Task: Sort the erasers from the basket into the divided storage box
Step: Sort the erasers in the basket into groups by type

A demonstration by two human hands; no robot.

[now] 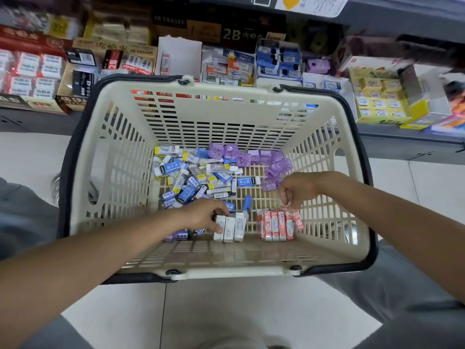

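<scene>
A cream plastic basket (221,270) with dark handles sits on the floor before me. Inside lies a loose pile of blue, yellow and white erasers (193,177), and several purple ones (254,157) at the far right. My left hand (206,214) grips a row of three white erasers (229,227) standing near the front wall. My right hand (297,188) hovers with curled fingers over a row of red-and-white erasers (276,225), pinching the rightmost one (298,220), which leans outward.
Beyond the basket, low shelves hold open display boxes of erasers: red and white packs (30,71) at left, a blue box (279,60) in the middle, a yellow divided box (380,99) at right. Pale floor tiles surround the basket. My grey-clad knees flank it.
</scene>
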